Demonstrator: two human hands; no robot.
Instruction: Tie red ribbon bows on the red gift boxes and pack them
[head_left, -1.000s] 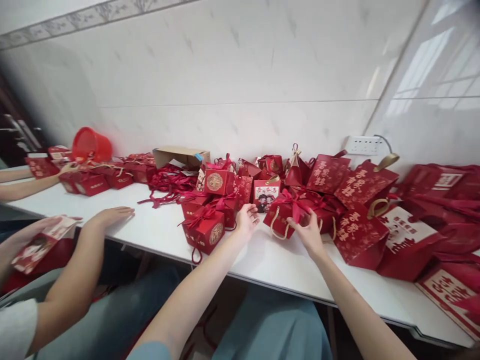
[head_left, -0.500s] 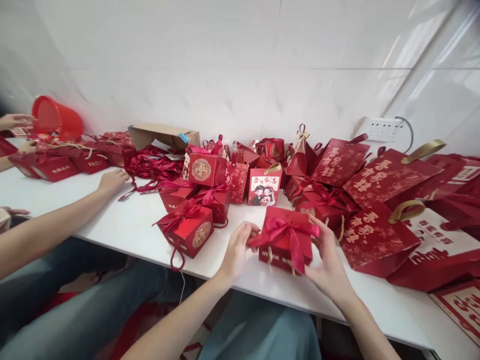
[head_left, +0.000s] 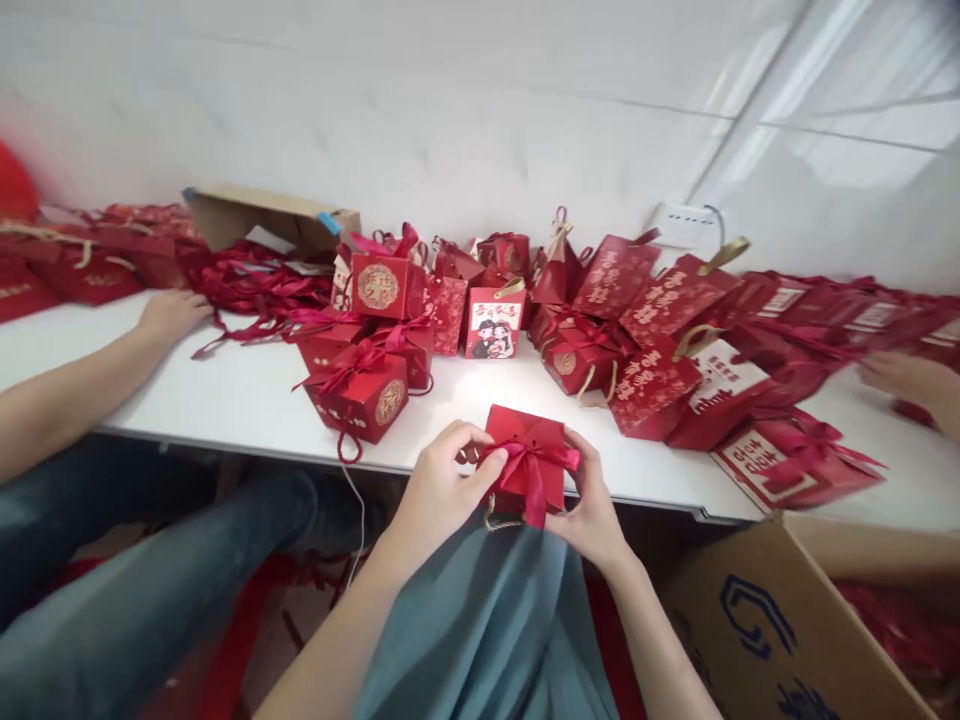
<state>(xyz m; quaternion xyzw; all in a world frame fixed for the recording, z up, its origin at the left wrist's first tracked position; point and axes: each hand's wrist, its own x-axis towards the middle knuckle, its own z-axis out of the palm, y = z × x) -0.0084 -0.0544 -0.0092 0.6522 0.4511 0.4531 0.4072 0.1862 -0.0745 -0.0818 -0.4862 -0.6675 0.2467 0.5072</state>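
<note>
A small red gift box with a glossy red ribbon bow on its lid is at the table's front edge, just above my lap. My left hand is closed at its left side, thumb and fingers pinching the bow's left loop. Around the right side of the box curl the fingers of my right hand, gripping it. A thin gold cord hangs below the box. Left of my hands, a stack of similar bowed boxes sits on the white table.
A box with a printed couple stands near the wall. More red boxes crowd the right. Red ribbons lie beside an open carton. A large cardboard box is at lower right. Other people's hands rest left and reach right.
My hands have drawn the gift box toward my lap, to the table's front edge. My left thumb now presses on the bow. The view has turned right and down, showing the large cardboard box.
</note>
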